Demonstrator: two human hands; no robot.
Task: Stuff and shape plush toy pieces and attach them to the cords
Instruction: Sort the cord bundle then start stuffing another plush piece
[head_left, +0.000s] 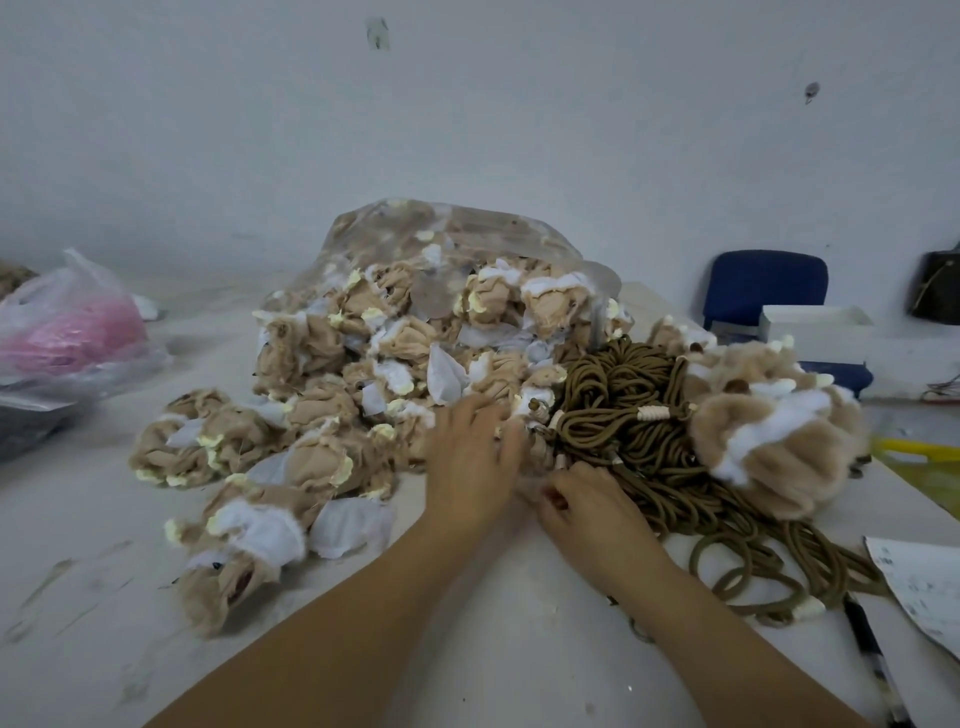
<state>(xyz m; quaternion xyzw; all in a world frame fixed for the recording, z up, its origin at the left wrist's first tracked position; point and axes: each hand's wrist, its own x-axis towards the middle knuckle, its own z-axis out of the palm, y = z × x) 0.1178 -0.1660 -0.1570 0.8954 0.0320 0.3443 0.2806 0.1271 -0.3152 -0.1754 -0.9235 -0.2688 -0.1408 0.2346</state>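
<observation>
Unstuffed plush pieces (332, 395) spill from a clear bag (467, 223) across the table (519, 649). My left hand (470, 457) rests on the pile's right edge, fingers (480, 410) relaxed. My right hand (587, 509) sits just beside it, against the brown cords (623, 415). Its fingers are curled; I cannot tell what they grip.

You have bare table (78, 613) at the near left, open right up to the front edge. Ahead, the heap of plush pieces (332, 405) spills from its clear bag (467, 228) and blocks the middle. The tangled cords (623, 410) lie against its right side (no gap between them). Fluffy toys (769, 452), a paper (924, 587) and a pen (872, 654) crowd the right edge.
</observation>
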